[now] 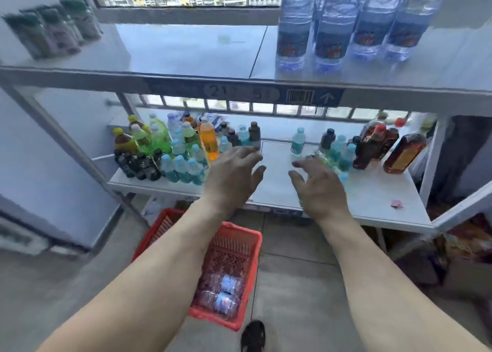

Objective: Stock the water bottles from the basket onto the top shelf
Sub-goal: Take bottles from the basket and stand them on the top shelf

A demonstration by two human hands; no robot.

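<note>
- Red basket (234, 241) on the floor holds two water bottles (223, 291), not yet stocked;
- several tall bottles (327, 32) already stand on the top shelf (186, 51);
- left hand (234, 176) and right hand (319, 189) both empty, fingers spread.

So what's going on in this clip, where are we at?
A person is stocking water bottles onto a shelf unit by a window. Several large water bottles already stand at the right of the top shelf. Both hands are empty and open: the left hand and right hand hover in front of the lower shelf, which holds many smaller drinks. At least two bottles remain lying in the red basket on the floor below.
</note>
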